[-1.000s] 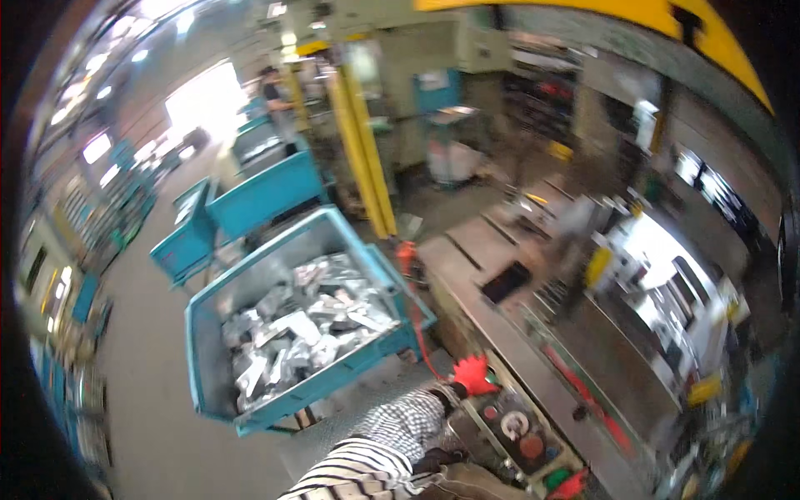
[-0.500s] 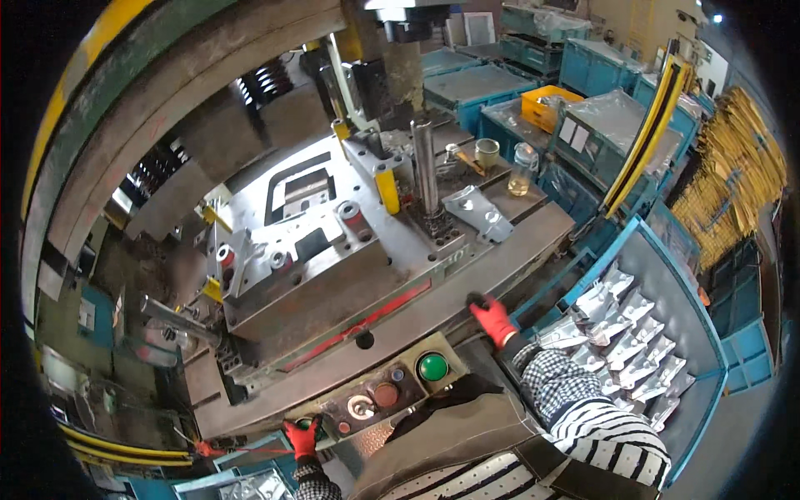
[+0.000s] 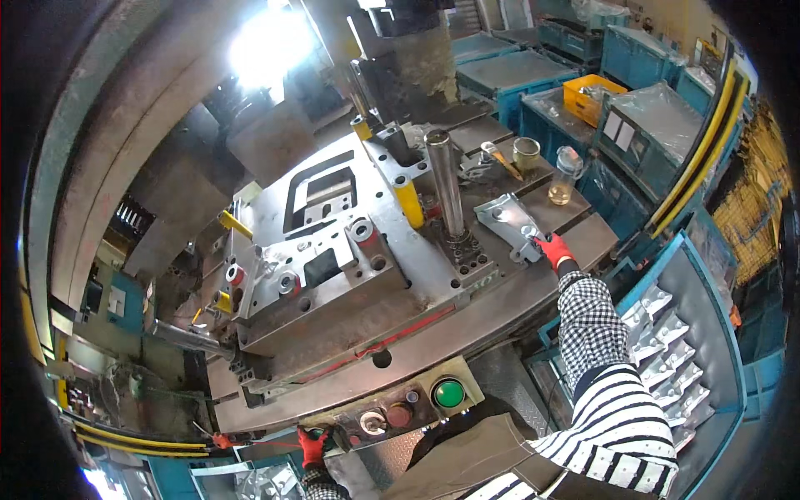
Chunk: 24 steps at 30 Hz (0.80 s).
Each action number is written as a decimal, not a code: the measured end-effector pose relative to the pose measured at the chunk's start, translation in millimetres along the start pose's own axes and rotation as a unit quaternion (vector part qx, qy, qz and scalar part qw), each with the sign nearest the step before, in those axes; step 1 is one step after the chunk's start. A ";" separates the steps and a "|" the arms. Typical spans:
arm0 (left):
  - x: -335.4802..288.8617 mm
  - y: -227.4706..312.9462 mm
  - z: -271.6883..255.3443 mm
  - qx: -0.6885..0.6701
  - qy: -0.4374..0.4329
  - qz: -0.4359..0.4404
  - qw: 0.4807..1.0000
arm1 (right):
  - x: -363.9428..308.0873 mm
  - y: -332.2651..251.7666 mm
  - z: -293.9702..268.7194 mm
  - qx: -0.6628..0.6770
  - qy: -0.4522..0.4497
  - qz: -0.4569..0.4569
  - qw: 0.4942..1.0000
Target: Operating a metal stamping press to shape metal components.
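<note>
The right hand point(image 3: 554, 250), in a red glove, has its fingers bent at the near end of a stamped sheet-metal part point(image 3: 502, 218), touching it; whether they have closed on it I cannot tell. That part lies on the press-bed surface point(image 3: 483, 312), just ahead and left of this hand, with a glass jar point(image 3: 565, 171) (some pale liquid inside) farther ahead. The red-gloved left hand point(image 3: 312, 446) sits half-curled at the control panel point(image 3: 427, 410), its hold unclear. Right of the right hand stands a blue bin point(image 3: 708, 317)
</note>
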State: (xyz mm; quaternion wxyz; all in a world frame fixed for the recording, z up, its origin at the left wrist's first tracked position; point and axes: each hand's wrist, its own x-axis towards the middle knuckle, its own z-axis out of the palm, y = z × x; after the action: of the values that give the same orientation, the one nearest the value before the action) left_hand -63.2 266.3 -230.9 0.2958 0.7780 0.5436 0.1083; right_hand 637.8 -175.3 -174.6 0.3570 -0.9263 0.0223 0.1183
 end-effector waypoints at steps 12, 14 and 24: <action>1.5 8.0 4.1 -0.064 -0.019 -0.001 0.998 | 25.4 11.8 0.0 0.040 0.104 0.000 0.994; 7.2 17.2 8.0 -0.046 -0.009 -0.003 0.999 | 11.3 -1.4 -12.9 0.046 0.062 0.001 0.997; 2.4 -0.9 4.7 -0.101 -0.005 -0.002 0.995 | -56.4 -37.2 0.2 -0.019 0.140 -0.075 0.987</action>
State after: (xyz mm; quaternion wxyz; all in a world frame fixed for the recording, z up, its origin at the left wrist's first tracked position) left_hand -60.6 267.1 -235.5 0.3758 0.7439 0.5296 0.1578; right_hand 587.6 -149.9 -137.1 0.3402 -0.9395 0.0004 -0.0389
